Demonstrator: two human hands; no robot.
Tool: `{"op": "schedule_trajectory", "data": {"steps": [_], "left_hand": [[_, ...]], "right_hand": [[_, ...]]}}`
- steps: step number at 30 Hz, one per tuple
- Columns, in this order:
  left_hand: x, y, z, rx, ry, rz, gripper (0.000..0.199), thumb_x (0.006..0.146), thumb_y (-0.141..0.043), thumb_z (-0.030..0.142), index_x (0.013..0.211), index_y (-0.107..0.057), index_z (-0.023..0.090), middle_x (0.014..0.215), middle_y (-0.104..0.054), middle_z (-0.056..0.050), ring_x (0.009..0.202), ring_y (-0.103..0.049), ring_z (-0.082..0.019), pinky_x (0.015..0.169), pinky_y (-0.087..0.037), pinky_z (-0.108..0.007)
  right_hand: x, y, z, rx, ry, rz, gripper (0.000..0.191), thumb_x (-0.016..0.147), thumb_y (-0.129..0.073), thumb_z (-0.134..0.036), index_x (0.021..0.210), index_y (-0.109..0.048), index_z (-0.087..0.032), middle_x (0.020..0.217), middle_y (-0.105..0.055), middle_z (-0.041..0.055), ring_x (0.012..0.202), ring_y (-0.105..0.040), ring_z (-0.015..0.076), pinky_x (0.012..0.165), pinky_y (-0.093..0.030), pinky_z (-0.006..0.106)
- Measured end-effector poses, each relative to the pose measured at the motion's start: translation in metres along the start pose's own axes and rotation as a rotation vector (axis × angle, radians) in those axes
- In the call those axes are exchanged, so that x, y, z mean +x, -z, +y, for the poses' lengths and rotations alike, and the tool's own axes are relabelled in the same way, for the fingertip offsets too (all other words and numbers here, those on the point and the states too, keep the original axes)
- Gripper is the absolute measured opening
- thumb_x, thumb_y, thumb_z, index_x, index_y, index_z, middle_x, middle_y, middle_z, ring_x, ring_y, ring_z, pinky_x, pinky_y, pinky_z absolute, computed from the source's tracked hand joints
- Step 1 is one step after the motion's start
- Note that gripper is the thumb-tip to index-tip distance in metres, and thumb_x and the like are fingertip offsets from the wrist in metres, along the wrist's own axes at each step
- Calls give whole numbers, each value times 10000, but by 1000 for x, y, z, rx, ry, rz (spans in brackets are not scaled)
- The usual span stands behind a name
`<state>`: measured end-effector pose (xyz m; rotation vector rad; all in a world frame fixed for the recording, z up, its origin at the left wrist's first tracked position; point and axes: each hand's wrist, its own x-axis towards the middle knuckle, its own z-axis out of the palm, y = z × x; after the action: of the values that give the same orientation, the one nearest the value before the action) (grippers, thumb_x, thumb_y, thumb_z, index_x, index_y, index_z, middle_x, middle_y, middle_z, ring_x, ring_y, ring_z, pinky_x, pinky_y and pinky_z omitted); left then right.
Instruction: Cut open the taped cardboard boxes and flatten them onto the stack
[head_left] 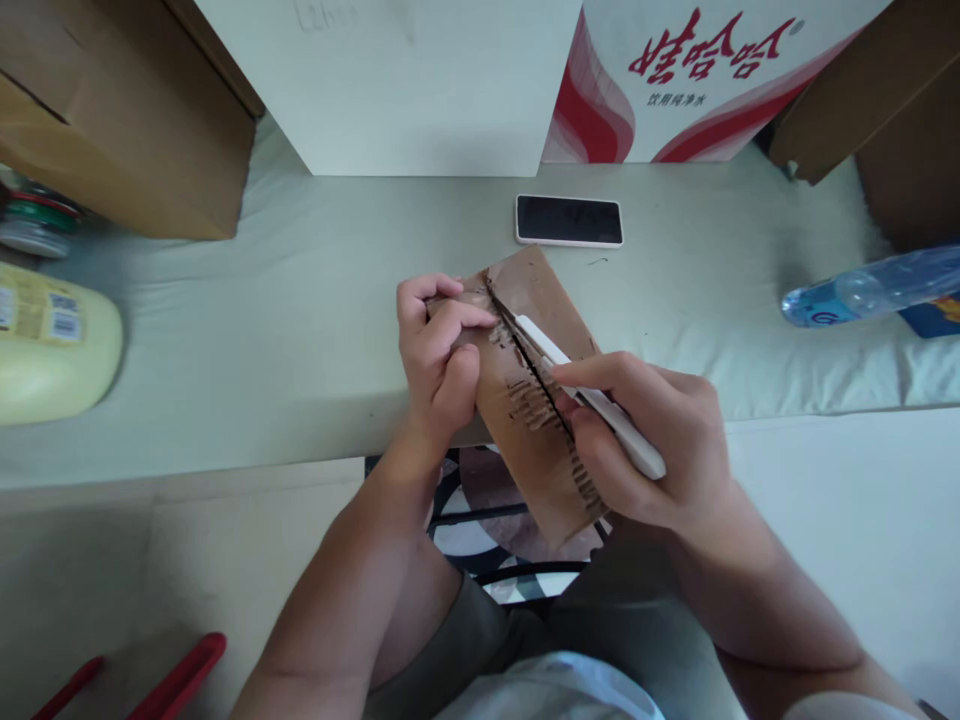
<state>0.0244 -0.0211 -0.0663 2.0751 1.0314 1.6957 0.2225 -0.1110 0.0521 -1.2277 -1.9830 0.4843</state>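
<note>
A brown cardboard box (523,462), partly covered with tape, lies tilted over the front edge of the covered surface. A dark slit runs along its length, with torn, ridged paper on either side. My left hand (439,350) grips the box's far left end, fingers bent over its top and thumb at the side. A white utility knife (628,438) is in my right hand (660,430), pinched between thumb and forefinger. Its front end points to the far left and lies along the slit; I cannot make out how deep the blade sits.
Behind the box a phone (570,220) lies flat. White cartons (435,90) stand at the back, a brown carton (157,130) at the back left. Left is a yellow container (56,350); right, a plastic bottle (862,288). Red handles (180,675) show at lower left.
</note>
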Motion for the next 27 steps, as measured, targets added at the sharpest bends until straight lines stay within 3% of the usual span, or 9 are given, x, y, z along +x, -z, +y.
{"op": "schedule_trajectory", "data": {"steps": [8,12,19,24,27], "left_hand": [[0,0,1,-22,9,-3,360,1074,-474,515,1046,-737,271,1242,-562,-95,1182,-609,-316,1088,-544,-554],[-1,0,1,-29,10,4,362,1073,-469,514,1047,-742,278,1238,-556,-91,1182,-608,-313,1087,-547,-550],[0,0,3,-39,28,-5,359,1068,-455,503,1050,-738,283,1233,-560,-89,1176,-617,-311,1083,-552,-557],[0,0,1,7,29,-2,439,1066,-427,572,1022,-743,270,1215,-563,-102,1173,-613,-331,1094,-540,-602],[-1,0,1,4,36,-3,442,1065,-419,571,1022,-740,269,1213,-565,-104,1177,-612,-333,1104,-533,-606]], "right_hand": [[-5,0,-3,-37,17,51,223,887,-573,-90,1039,-655,-230,767,-727,-29,546,-622,92,504,-470,211],[-3,2,-3,-17,3,7,216,895,-573,-98,1052,-649,-226,753,-718,-37,509,-585,80,477,-441,209],[-8,3,-2,-43,34,87,214,866,-572,-116,1015,-664,-238,713,-703,-34,513,-591,111,483,-445,241],[-8,3,-2,-42,16,37,200,861,-581,-112,995,-660,-237,710,-701,-37,492,-561,97,474,-421,237],[-9,4,-4,-45,30,71,187,856,-565,-120,967,-664,-233,690,-691,-29,489,-567,107,470,-426,252]]}}
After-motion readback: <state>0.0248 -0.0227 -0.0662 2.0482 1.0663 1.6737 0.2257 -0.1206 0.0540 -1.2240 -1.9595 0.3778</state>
